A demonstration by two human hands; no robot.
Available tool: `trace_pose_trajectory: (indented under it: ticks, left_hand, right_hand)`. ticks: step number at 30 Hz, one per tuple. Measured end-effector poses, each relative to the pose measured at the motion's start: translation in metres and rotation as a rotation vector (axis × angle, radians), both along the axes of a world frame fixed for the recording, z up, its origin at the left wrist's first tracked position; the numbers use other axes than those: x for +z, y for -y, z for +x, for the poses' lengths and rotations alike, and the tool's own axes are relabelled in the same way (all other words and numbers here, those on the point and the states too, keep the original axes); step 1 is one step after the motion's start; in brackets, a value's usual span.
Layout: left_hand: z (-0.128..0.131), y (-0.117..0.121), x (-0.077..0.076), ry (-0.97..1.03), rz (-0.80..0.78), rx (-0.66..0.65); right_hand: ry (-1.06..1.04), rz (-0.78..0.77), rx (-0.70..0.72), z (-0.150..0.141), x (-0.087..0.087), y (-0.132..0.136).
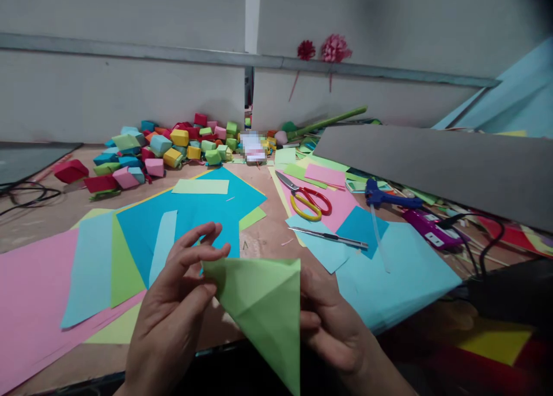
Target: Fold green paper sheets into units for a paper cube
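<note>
Just fingers (216,252) pinching green paper (263,304)

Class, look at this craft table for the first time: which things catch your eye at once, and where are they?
Nearest the camera, the left hand and right hand hold a folded green paper triangle between them. At the back of the table lies a heap of small coloured paper boxes. To the right of centre, red-and-yellow scissors rest on pink paper, with a blue glue gun beyond them.
</note>
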State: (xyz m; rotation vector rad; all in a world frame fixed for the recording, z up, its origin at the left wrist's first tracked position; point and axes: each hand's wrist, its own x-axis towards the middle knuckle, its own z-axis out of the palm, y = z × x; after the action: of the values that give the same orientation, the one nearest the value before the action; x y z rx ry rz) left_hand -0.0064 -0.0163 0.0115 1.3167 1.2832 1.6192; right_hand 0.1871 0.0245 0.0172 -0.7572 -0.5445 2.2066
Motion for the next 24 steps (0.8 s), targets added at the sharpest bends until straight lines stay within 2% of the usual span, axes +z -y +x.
trace_pose_trajectory:
  ticks: [4, 7, 10, 12, 14, 16, 18, 21, 24]
  left_hand:
    - [-0.003, 0.003, 0.004, -0.08, -0.001, 0.054]
    - [-0.003, 0.002, 0.002, -0.247, -0.028, 0.054]
    - [0.001, -0.004, -0.006, -0.36, -0.051, -0.009]
    - [0.004, -0.008, -0.012, -0.376, -0.099, -0.065]
    - [0.004, -0.012, -0.015, -0.359, -0.153, -0.121]
    - [0.002, -0.014, -0.015, -0.322, -0.176, -0.13]
    - [-0.002, -0.014, -0.01, -0.26, -0.174, -0.018]
    - [-0.009, -0.013, -0.003, -0.117, -0.194, 0.302]
    - [-0.017, -0.011, 0.0, -0.013, -0.231, 0.542]
  right_hand:
    - [0.121, 0.248, -0.152, -0.003, 0.001, 0.007]
    - [0.192, 0.254, -0.229, -0.01, -0.004, 0.013]
    - [0.288, 0.208, -0.315, -0.019, -0.013, 0.015]
    - [0.353, 0.225, -0.281, -0.021, -0.017, 0.013]
    - [0.45, 0.304, -0.206, -0.015, -0.018, 0.008]
    - [0.527, 0.434, -0.055, -0.005, -0.015, 0.001]
    - [0.533, 0.627, 0.135, 0.008, -0.01, -0.006]
    - [0.526, 0.876, 0.304, 0.021, -0.001, -0.013]
    - [0.55, 0.924, 0.404, 0.021, 0.007, -0.016]
